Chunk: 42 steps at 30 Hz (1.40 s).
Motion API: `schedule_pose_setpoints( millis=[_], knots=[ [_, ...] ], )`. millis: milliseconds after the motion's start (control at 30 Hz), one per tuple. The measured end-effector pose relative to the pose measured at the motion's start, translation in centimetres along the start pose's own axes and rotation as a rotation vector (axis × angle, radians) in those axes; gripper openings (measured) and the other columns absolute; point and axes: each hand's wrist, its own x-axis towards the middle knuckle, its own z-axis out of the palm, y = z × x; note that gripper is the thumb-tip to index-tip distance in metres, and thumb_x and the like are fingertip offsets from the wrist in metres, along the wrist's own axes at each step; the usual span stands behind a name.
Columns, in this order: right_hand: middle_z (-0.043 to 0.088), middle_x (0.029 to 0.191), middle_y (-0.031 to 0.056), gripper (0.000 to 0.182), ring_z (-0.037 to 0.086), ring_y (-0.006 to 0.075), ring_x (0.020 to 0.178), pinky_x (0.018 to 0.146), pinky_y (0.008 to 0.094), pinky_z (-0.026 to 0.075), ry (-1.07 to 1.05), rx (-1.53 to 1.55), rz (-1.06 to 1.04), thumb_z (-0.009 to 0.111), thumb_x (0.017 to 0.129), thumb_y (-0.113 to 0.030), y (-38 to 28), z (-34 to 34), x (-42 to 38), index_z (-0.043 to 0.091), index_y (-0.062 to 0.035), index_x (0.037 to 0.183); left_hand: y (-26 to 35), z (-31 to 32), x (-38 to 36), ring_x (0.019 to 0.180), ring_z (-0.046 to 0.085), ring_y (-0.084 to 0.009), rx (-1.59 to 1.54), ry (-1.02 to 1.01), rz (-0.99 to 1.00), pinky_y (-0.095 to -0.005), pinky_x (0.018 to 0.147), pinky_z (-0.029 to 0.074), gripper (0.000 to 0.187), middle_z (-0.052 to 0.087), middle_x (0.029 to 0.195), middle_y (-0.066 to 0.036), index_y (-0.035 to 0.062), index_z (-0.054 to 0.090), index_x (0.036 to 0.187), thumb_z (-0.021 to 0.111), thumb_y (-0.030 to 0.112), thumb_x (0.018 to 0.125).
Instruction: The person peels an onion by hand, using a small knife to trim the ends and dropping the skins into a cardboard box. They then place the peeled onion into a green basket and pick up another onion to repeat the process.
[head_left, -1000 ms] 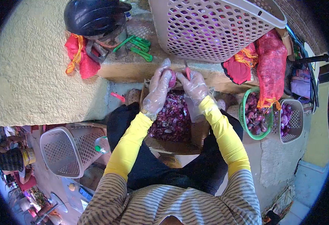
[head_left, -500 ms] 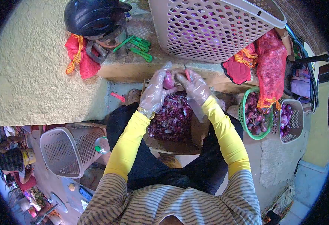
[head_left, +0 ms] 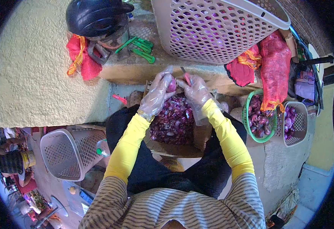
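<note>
My left hand [head_left: 156, 91], in a clear plastic glove, is closed around a purple onion [head_left: 171, 86]. In my right hand [head_left: 196, 91], gloved the same way, is a utility knife [head_left: 187, 78] with a pinkish-red handle; its blade points up and to the left, apart from the onion. The two hands are close together above a cardboard box [head_left: 174, 149] between my legs. Loose purple onion skins [head_left: 172, 122] fill the box.
A large perforated basket [head_left: 212, 34] of onions stands ahead on a ledge. Green utility knives [head_left: 142, 49] lie near a dark helmet [head_left: 94, 17]. On the right are a green basket [head_left: 245, 118] of onions and a red mesh sack [head_left: 275, 68]. Another perforated basket [head_left: 62, 156] lies at left.
The knife has turned in my right hand, so its blade now tilts left and shows more clearly. Both hands have shifted slightly, with the onion still in my left.
</note>
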Motion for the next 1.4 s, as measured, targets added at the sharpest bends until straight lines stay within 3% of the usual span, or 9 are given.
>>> schedule_pose_setpoints(
  millis=[100,367,433,533,567,700,1100,1267,1400],
  knots=[
    [0.065,0.084,0.0020,0.029,0.053,0.0108,0.077,0.072,0.0299,0.048,0.051,0.082,-0.169,0.075,0.093,-0.027,1.0,0.6,-0.1,0.069,0.0013,0.091,-1.0,-0.4,0.5,0.123,0.053,-0.0241,0.109,0.018,0.094,-0.0424,0.107,0.046,0.055,0.050,0.138,-0.007,0.0092,0.039,0.151,0.055,0.032,0.104],
    [0.065,0.091,0.0032,0.030,0.056,0.0107,0.083,0.077,0.0286,0.047,0.025,0.350,-0.040,0.073,0.095,-0.022,3.7,1.0,0.8,0.063,0.0028,0.108,0.2,-0.6,1.0,0.118,0.059,-0.0274,0.638,-0.037,0.582,-0.0361,0.107,0.044,0.067,0.057,0.134,-0.016,0.0002,0.035,0.151,0.066,0.027,0.098],
    [0.065,0.090,0.0029,0.029,0.055,0.0105,0.082,0.076,0.0289,0.047,0.095,0.229,-0.030,0.073,0.095,-0.022,2.0,0.5,-0.1,0.063,0.0024,0.107,1.6,0.4,-0.1,0.116,0.061,-0.0278,0.095,-0.038,0.102,-0.0374,0.097,0.053,0.070,0.057,0.132,-0.019,-0.0020,0.038,0.148,0.063,0.040,0.099],
    [0.064,0.088,0.0023,0.030,0.054,0.0107,0.080,0.074,0.0299,0.047,0.175,0.130,-0.046,0.074,0.095,-0.024,2.9,0.6,0.0,0.062,0.0023,0.105,2.1,-1.2,0.0,0.104,0.067,-0.0275,0.040,-0.067,-0.280,-0.0392,0.081,0.061,0.073,0.059,0.127,-0.019,-0.0025,0.043,0.144,0.055,0.055,0.100],
    [0.063,0.088,0.0020,0.031,0.054,0.0111,0.079,0.073,0.0306,0.047,0.188,0.154,-0.073,0.074,0.094,-0.025,3.6,0.7,0.2,0.062,0.0025,0.104,1.9,-1.0,0.0,0.090,0.070,-0.0271,0.052,-0.097,-0.325,-0.0411,0.069,0.064,0.072,0.061,0.123,-0.020,-0.0004,0.048,0.138,0.044,0.062,0.102],
    [0.061,0.086,0.0021,0.034,0.053,0.0116,0.079,0.072,0.0306,0.047,0.086,0.084,-0.083,0.075,0.094,-0.027,1.1,-0.4,-1.2,0.062,0.0035,0.103,0.8,-2.2,0.6,0.082,0.071,-0.0281,-0.086,-0.196,-0.370,-0.0412,0.070,0.064,0.063,0.062,0.118,-0.018,0.0009,0.051,0.135,0.052,0.055,0.101],
    [0.061,0.084,0.0025,0.030,0.050,0.0100,0.079,0.070,0.0299,0.047,0.172,0.225,-0.082,0.075,0.093,-0.022,3.7,-0.4,0.5,0.063,0.0042,0.100,0.5,0.8,-0.3,0.128,0.054,-0.0243,0.035,-0.117,0.024,-0.0463,0.106,0.050,0.056,0.052,0.135,-0.011,0.0053,0.046,0.140,0.072,0.017,0.093],
    [0.062,0.084,0.0008,0.025,0.052,0.0091,0.078,0.070,0.0300,0.047,0.149,0.331,0.007,0.074,0.094,-0.021,2.4,-0.2,-0.1,0.065,0.0011,0.101,1.5,1.4,-0.5,0.131,0.053,-0.0260,1.164,0.040,0.831,-0.0397,0.111,0.043,0.070,0.053,0.139,-0.017,0.0052,0.041,0.146,0.076,0.009,0.086],
    [0.065,0.088,0.0004,0.021,0.055,0.0093,0.081,0.075,0.0298,0.048,0.055,0.477,0.189,0.072,0.095,-0.019,-1.4,-0.9,-1.9,0.066,-0.0002,0.103,2.1,1.7,-0.4,0.139,0.045,-0.0292,1.252,-0.023,0.988,-0.0409,0.115,0.037,0.076,0.049,0.146,-0.020,0.0044,0.041,0.146,0.080,0.011,0.081]
  ],
)
